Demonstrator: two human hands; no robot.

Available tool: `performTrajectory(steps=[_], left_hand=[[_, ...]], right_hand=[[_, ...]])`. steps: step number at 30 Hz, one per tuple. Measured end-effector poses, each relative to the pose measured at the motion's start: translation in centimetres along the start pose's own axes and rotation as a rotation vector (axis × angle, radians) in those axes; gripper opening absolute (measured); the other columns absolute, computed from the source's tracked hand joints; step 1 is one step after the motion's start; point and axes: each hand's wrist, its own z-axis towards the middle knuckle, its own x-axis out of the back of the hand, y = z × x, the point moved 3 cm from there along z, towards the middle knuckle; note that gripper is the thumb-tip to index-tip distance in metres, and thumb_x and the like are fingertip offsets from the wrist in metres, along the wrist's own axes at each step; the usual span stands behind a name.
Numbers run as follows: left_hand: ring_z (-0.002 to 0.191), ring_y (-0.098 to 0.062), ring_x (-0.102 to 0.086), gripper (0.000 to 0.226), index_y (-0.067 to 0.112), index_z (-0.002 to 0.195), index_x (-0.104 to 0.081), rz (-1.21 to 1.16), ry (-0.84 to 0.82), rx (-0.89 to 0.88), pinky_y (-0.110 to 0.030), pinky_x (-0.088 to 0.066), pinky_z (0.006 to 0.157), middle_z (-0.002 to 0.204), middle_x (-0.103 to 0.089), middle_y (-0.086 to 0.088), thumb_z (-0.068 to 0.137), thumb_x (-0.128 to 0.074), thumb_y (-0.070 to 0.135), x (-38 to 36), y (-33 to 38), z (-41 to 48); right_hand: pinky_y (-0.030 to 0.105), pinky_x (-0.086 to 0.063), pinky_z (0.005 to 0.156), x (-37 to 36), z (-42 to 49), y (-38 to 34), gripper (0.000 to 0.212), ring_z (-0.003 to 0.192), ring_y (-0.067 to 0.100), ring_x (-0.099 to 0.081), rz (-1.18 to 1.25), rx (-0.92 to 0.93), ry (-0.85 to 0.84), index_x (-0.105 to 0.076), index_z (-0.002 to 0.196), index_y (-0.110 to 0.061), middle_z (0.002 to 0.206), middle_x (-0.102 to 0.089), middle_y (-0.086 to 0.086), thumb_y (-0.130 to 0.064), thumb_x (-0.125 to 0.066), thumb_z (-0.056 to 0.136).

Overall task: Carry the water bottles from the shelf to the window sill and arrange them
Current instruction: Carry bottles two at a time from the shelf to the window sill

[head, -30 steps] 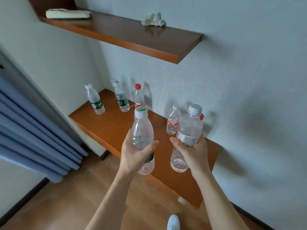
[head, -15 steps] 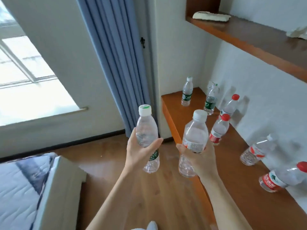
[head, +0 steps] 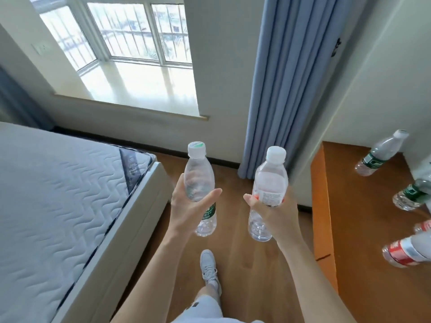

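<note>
Left hand: my left hand (head: 186, 210) is wrapping around the middle of the green-label bottle (head: 200, 183); the thumb is lying across the front, the fingers are curling behind; the bottle is standing upright in my grip, white cap up, base hanging below my palm.
Right hand: my right hand (head: 271, 212) is closing around the red-label bottle (head: 269, 187) at its label band; the thumb is pressing on the front left, the fingers are reaching around the far side; this bottle is also upright, cap up, base showing under my hand.
Bottles to each other: I am holding the two side by side, apart, over the wooden floor (head: 240, 259).
Window sill: the window sill (head: 140, 89) is lying ahead and to the left, well apart from both bottles; it is glowing in bright light.
Shelf: the shelf (head: 363, 229) is sitting at my right; four more bottles are standing on it, two with green labels (head: 380, 156) (head: 411, 194) and two with red (head: 405, 251) (head: 423, 226), partly cut off by the frame edge.
Surroundings: a mattress (head: 58, 194) is filling the left; a blue curtain (head: 286, 78) is hanging between the window and the shelf; my shoe (head: 208, 264) is stepping forward below the bottles.
</note>
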Motion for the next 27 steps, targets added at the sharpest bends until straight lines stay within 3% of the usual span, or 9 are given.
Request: performTrajectory(steps=[4, 8, 12, 15, 23, 27], left_hand=[[0.097, -0.004, -0.069, 0.066, 0.032, 0.116, -0.059, -0.018, 0.066, 0.038, -0.01, -0.053, 0.07, 0.101, -0.07, 0.012, 0.059, -0.085, 0.054, 1.4, -2.1, 4.2], [0.099, -0.001, -0.067, 0.07, 0.033, 0.118, -0.059, -0.023, 0.107, 0.026, -0.011, -0.054, 0.072, 0.101, -0.069, 0.017, 0.058, -0.083, 0.058, 2.4, -3.4, 11.3], [0.099, -0.006, -0.068, 0.055, 0.05, 0.107, -0.057, -0.018, 0.131, 0.014, -0.032, -0.059, 0.085, 0.102, -0.068, 0.017, 0.06, -0.085, 0.056, 4.0, -4.2, 19.8], [0.1, -0.012, -0.069, 0.052, 0.05, 0.105, -0.057, -0.008, 0.12, -0.007, -0.046, -0.059, 0.088, 0.101, -0.069, 0.013, 0.061, -0.086, 0.055, 5.4, -4.4, 26.1], [0.092, -0.013, -0.069, 0.049, 0.034, 0.1, -0.062, 0.011, 0.158, -0.024, -0.042, -0.059, 0.085, 0.093, -0.069, 0.011, 0.06, -0.086, 0.049, 7.8, -5.0, 38.8], [0.09, -0.008, -0.068, 0.049, 0.036, 0.1, -0.061, 0.009, 0.17, -0.021, -0.03, -0.057, 0.08, 0.092, -0.068, 0.016, 0.06, -0.085, 0.051, 8.0, -6.3, 43.4]], right_hand=[[0.047, -0.061, 0.085, -3.6, 4.2, 0.2, 0.064, 0.095, 0.017, -0.07, -0.025, -0.018, -0.039, -0.058, 0.115, -0.026, 0.101, -0.07, -0.001, -0.045, -0.088, 0.062], [0.049, -0.06, 0.084, -7.7, 10.7, -0.5, 0.061, 0.092, 0.017, -0.07, -0.014, -0.027, -0.069, -0.059, 0.111, -0.027, 0.098, -0.07, -0.001, -0.046, -0.087, 0.06], [0.052, -0.059, 0.088, -12.4, 18.2, -1.8, 0.067, 0.096, 0.021, -0.069, -0.02, -0.035, -0.096, -0.059, 0.114, -0.021, 0.1, -0.069, 0.002, -0.048, -0.086, 0.059], [0.049, -0.059, 0.089, -16.0, 23.2, -3.0, 0.07, 0.099, 0.021, -0.069, -0.04, -0.028, -0.099, -0.059, 0.115, -0.023, 0.103, -0.069, 0.001, -0.052, -0.084, 0.057], [0.052, -0.057, 0.088, -22.9, 33.1, -4.0, 0.064, 0.097, 0.022, -0.069, -0.069, -0.025, -0.13, -0.057, 0.111, -0.022, 0.1, -0.069, 0.002, -0.048, -0.085, 0.059], [0.051, -0.058, 0.087, -25.6, 38.0, -3.9, 0.068, 0.098, 0.021, -0.068, -0.071, -0.011, -0.144, -0.057, 0.114, -0.021, 0.101, -0.068, 0.001, -0.05, -0.085, 0.058]])
